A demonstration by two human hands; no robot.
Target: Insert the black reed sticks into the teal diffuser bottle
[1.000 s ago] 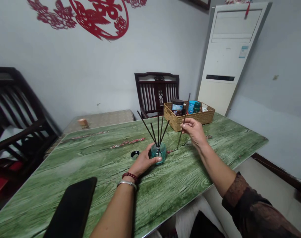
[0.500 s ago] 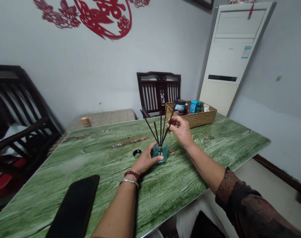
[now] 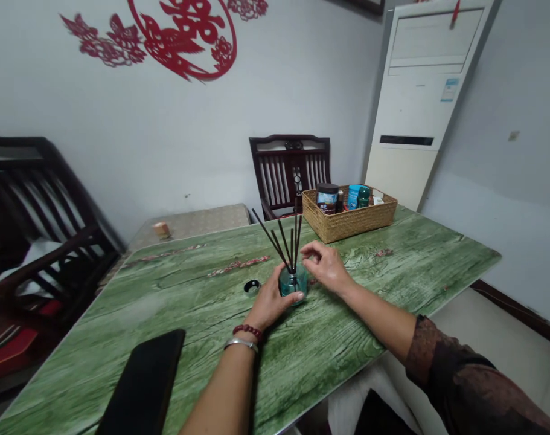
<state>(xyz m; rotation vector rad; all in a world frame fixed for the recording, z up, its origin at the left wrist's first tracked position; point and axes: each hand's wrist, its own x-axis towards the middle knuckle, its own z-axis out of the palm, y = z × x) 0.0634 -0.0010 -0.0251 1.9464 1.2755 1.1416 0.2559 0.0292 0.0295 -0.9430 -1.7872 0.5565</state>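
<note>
A small teal glass bottle (image 3: 294, 284) stands on the green wood-pattern table (image 3: 188, 320), with several dark reed sticks (image 3: 284, 241) fanning out of its neck. My left hand (image 3: 269, 302) is wrapped around the bottle's left side and holds it. My right hand (image 3: 326, 269) is just right of the bottle neck. Its thumb and forefinger are pinched on the lower part of one reed stick that stands in the bottle. Beaded and metal bracelets circle my left wrist.
A small black cap (image 3: 252, 286) lies left of the bottle. A black phone (image 3: 143, 386) rests near the front edge. A wicker basket (image 3: 347, 223) of jars sits at the far side, before a dark chair (image 3: 289, 169). A white standing air conditioner (image 3: 419, 103) fills the right corner.
My right hand carried a single reed stick from the right over to the bottle, lowered it in among the others, and now sits low by the neck. My left hand kept holding the bottle.
</note>
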